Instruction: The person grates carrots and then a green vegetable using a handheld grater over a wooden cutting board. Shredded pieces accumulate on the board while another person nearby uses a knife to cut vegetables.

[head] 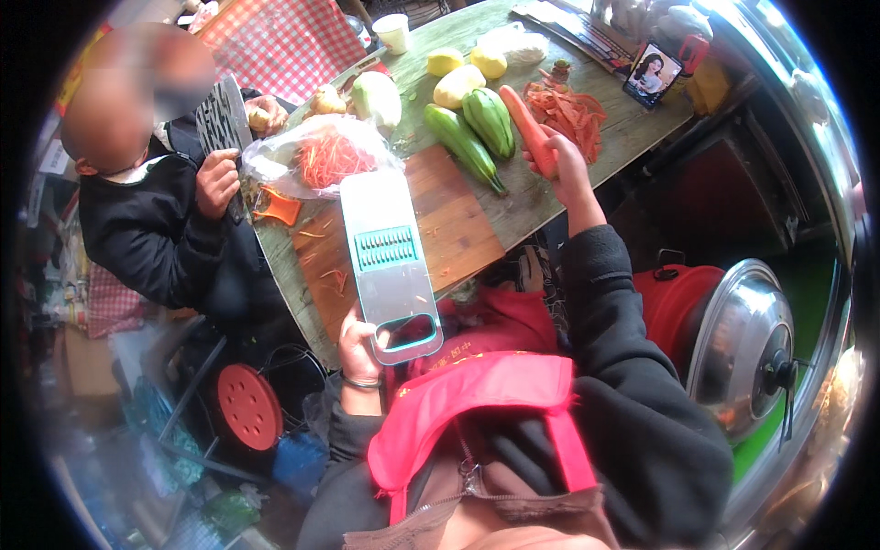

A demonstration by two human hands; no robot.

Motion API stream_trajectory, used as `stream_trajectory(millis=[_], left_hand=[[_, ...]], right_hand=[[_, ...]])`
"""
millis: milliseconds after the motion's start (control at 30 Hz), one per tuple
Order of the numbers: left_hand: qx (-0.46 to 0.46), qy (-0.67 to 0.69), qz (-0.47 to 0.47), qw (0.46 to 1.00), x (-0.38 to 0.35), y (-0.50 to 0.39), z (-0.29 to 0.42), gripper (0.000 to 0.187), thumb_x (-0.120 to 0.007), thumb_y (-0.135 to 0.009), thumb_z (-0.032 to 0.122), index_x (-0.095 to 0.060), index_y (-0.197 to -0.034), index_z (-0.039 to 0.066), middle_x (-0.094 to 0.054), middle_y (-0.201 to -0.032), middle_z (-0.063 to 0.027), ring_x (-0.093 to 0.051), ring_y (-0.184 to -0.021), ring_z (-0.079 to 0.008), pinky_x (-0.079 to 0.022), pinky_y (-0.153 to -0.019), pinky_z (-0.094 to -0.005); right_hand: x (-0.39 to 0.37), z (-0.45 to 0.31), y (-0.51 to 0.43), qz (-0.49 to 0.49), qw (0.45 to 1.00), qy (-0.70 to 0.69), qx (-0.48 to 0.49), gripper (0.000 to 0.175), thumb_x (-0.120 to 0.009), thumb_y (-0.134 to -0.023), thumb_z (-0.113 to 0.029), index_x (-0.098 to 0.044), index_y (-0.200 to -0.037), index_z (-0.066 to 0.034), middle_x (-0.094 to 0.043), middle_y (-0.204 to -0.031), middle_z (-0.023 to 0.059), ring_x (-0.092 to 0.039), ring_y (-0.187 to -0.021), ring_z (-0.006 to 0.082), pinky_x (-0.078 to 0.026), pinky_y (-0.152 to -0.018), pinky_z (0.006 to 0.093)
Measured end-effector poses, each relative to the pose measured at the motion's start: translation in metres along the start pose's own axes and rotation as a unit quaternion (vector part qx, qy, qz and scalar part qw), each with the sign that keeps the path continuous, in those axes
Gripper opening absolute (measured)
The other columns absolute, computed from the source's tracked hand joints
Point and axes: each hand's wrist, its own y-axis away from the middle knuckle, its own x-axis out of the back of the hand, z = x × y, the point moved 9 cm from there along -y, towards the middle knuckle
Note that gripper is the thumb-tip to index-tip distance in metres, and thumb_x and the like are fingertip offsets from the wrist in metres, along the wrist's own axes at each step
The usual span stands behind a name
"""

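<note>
My left hand grips the handle end of a white and teal handheld grater, tilted over the wooden cutting board. In my right hand is a peeled carrot, held above the table away from the grater. Shredded carrot lies in a clear plastic bag at the grater's far end. Beside my right hand is a heap of carrot peelings. Two green gourds or squashes lie left of the carrot, with peeled yellowish potatoes behind them.
A person at the left holds a cleaver and a small vegetable. An orange peeler lies by the board. A pale gourd, a paper cup and a phone are on the table. Right stands a lidded metal pot.
</note>
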Motion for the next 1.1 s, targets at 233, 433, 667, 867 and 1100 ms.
stream_trajectory(millis=[233, 433, 667, 867, 1100], left_hand=[[-0.014, -0.026, 0.004, 1.000, -0.012, 0.003, 0.003, 0.070, -0.050, -0.064, 0.003, -0.038, -0.133, -0.001, -0.058, -0.114, -0.0163, -0.057, -0.072, -0.0141, -0.040, -0.047, -0.0184], [-0.039, -0.073, -0.039, 0.996, -0.049, 0.016, 0.014, 0.071, -0.050, -0.061, 0.001, -0.037, -0.131, -0.005, -0.056, -0.116, -0.0219, -0.061, -0.094, -0.0283, -0.052, -0.078, -0.0329], [-0.091, -0.084, 0.010, 0.992, -0.051, 0.029, 0.036, 0.063, -0.046, -0.060, -0.002, -0.040, -0.123, -0.006, -0.055, -0.115, -0.0240, -0.061, -0.101, -0.0342, -0.048, -0.094, -0.0428], [-0.122, -0.058, 0.051, 0.990, -0.045, 0.049, 0.042, 0.069, -0.045, -0.060, -0.004, -0.042, -0.129, -0.004, -0.059, -0.108, -0.0189, -0.046, -0.050, -0.0089, -0.039, -0.046, -0.0175], [-0.112, -0.046, 0.075, 0.990, -0.018, 0.064, 0.026, 0.070, -0.045, -0.059, -0.002, -0.042, -0.129, -0.003, -0.059, -0.108, -0.0182, -0.053, -0.061, -0.0158, -0.045, -0.053, -0.0214]], right_hand=[[-0.045, 0.010, 0.046, -0.250, 0.878, -0.397, -0.092, 0.049, -0.049, -0.096, -0.032, -0.039, -0.130, 0.0015, -0.058, -0.103, 0.0135, -0.056, -0.074, 0.0140, -0.049, -0.058, 0.0230], [-0.050, 0.034, 0.088, -0.078, 0.996, 0.005, -0.038, 0.038, -0.062, -0.086, -0.018, -0.049, -0.119, -0.0017, -0.058, -0.094, 0.0046, -0.057, -0.076, 0.0119, -0.050, -0.063, 0.0260], [-0.091, 0.035, 0.169, -0.119, 0.981, 0.121, -0.089, 0.042, -0.064, -0.086, -0.016, -0.046, -0.121, -0.0034, -0.054, -0.079, 0.0004, -0.051, -0.058, 0.0053, -0.042, -0.049, 0.0182], [-0.105, 0.059, 0.200, -0.187, 0.962, 0.147, -0.134, 0.052, -0.066, -0.086, -0.017, -0.040, -0.131, -0.0074, -0.056, -0.091, 0.0017, -0.054, -0.067, 0.0060, -0.045, -0.054, 0.0198], [-0.118, 0.068, 0.179, -0.202, 0.965, 0.131, -0.100, 0.055, -0.065, -0.085, -0.015, -0.039, -0.132, -0.0041, -0.055, -0.093, 0.0024, -0.053, -0.065, 0.0063, -0.044, -0.051, 0.0187]])
